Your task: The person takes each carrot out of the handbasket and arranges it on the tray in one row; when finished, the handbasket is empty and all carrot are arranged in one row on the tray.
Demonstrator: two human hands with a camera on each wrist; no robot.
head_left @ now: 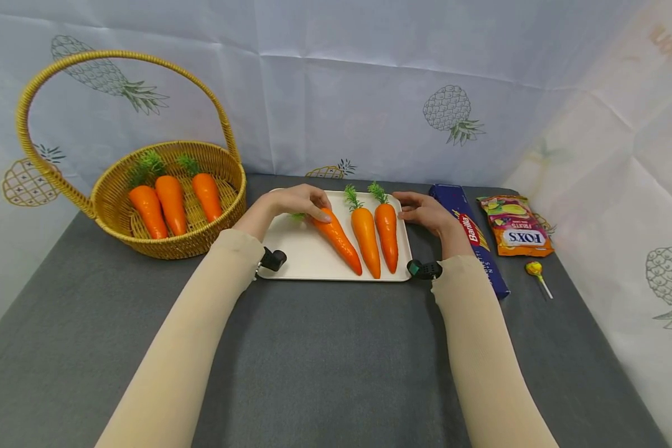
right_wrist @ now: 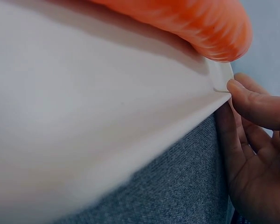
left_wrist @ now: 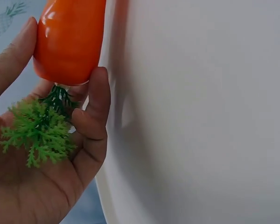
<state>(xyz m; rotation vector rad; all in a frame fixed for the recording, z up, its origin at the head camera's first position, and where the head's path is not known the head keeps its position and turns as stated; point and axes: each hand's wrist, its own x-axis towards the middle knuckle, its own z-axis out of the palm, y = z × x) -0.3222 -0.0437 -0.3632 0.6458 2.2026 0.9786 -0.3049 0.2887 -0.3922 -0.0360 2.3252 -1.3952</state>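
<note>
My left hand (head_left: pixel 299 202) grips an orange carrot (head_left: pixel 340 239) by its thick top end, thumb on one side and fingers on the other. In the left wrist view its green leaves (left_wrist: pixel 39 126) hang in front of the palm. The carrot slants over a white tray (head_left: pixel 291 255), its tip toward the near edge. Two more carrots, one (head_left: pixel 366 239) in the middle and one (head_left: pixel 387 233) at the right, lie side by side on the tray. At the tray's far right corner my right hand (head_left: pixel 422 211) pinches the rim between thumb and fingers, as the right wrist view shows.
A yellow wicker basket (head_left: pixel 201 244) with a tall handle stands at the left, holding three carrots (head_left: pixel 171 202). Right of the tray lie a blue Barilla box (head_left: pixel 473 239), a Fox's candy bag (head_left: pixel 515 225) and a yellow lollipop (head_left: pixel 534 268). A pineapple-print cloth (head_left: pixel 347 93) hangs behind.
</note>
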